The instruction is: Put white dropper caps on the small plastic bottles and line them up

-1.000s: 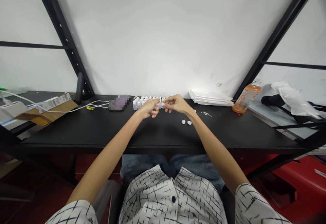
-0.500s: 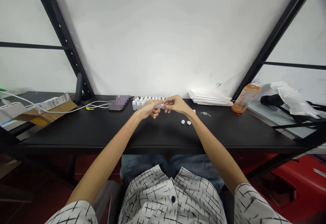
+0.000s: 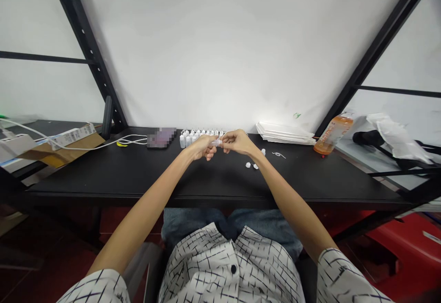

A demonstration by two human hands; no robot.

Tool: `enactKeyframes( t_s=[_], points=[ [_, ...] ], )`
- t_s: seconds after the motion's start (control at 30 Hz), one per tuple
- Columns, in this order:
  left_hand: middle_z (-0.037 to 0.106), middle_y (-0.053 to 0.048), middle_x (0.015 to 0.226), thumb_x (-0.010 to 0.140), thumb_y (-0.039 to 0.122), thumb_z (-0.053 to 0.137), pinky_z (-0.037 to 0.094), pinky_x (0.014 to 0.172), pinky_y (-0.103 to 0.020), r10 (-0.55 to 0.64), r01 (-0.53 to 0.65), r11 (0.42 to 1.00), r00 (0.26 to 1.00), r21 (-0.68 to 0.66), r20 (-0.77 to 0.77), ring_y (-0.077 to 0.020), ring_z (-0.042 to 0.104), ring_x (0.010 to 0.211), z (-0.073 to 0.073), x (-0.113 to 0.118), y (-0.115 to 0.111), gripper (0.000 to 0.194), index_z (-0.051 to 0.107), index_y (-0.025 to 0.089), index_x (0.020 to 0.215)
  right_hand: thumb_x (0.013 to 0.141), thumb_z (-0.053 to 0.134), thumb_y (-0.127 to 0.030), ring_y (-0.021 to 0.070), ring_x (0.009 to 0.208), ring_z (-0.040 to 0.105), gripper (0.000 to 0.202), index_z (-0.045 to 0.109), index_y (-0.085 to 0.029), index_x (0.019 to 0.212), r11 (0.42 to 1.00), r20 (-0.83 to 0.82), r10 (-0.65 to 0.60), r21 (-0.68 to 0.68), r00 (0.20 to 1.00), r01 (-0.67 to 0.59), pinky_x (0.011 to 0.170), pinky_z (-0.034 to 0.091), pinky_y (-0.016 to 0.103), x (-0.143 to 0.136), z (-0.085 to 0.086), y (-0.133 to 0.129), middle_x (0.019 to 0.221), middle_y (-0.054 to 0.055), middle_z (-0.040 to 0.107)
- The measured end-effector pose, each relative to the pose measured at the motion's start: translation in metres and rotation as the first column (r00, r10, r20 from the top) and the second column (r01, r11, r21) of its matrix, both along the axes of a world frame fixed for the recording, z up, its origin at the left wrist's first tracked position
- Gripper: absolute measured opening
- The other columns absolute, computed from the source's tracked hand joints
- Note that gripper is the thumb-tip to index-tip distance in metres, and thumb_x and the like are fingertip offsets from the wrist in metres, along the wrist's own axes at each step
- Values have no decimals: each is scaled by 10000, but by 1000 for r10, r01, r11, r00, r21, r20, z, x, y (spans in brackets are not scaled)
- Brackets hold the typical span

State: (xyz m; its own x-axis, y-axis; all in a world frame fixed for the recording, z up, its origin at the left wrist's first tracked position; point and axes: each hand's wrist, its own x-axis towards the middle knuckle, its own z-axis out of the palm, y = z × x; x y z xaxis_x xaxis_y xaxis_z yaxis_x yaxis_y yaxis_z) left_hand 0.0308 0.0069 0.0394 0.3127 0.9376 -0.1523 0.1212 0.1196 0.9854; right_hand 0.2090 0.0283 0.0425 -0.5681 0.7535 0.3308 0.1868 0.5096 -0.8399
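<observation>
My left hand [image 3: 203, 148] is closed round a small white bottle [image 3: 216, 143], which lies on its side above the black table. The fingertips of my right hand [image 3: 237, 142] pinch the right end of the bottle, where the cap would be; they hide most of that end. Behind and left of my left hand, several small white bottles [image 3: 188, 140] stand upright in rows. White caps [image 3: 248, 165] lie on the table to the right, near my right forearm.
A phone [image 3: 161, 138] and white cable lie left of the bottles. White sheets [image 3: 285, 133] are stacked against the wall. An orange drink bottle [image 3: 332, 134] leans at the right. An opened cardboard box [image 3: 64, 149] rests at the left, and a curled white strip [image 3: 279, 154] lies right.
Both hands keep nearly the same place and grip on the small bottle. The camera view has shifted very slightly.
</observation>
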Motion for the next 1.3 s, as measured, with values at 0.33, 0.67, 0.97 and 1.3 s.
enactKeyframes(
  t_s=[0.33, 0.67, 0.97, 1.3],
  points=[
    [305, 77, 401, 992, 399, 380, 261, 309, -190, 31, -36, 996, 997, -76, -64, -80, 251, 273, -2, -3, 4, 356, 471, 197, 713, 698, 781, -362, 150, 529, 661, 271, 698, -110, 756, 999, -9, 43, 5, 999, -43, 550, 571, 255, -1, -3, 0, 605, 53, 690],
    [332, 88, 400, 995, 448, 435, 311, 313, -182, 59, -58, 995, 998, 82, -10, -77, 316, 263, -3, 1, -2, 367, 460, 191, 734, 662, 821, -444, 165, 550, 667, 372, 684, -109, 746, 999, -70, 44, -29, 997, -46, 554, 580, 285, -2, -2, 0, 638, 69, 697],
    [330, 89, 399, 1018, 403, 392, 318, 294, -176, 74, -74, 978, 997, 195, 8, -72, 317, 255, -7, 2, 0, 371, 440, 189, 720, 660, 835, -451, 181, 577, 681, 398, 678, -112, 796, 999, -101, 20, -42, 995, -25, 545, 581, 288, -3, -6, 3, 640, 72, 697],
    [309, 90, 407, 1021, 383, 377, 241, 302, -174, 80, -78, 992, 997, 102, -16, -60, 267, 267, -4, 2, -2, 374, 432, 192, 705, 726, 794, -362, 175, 585, 689, 279, 691, -106, 760, 1000, -5, 22, 7, 1000, -22, 559, 584, 272, -2, 0, -3, 659, 82, 705]
  ],
)
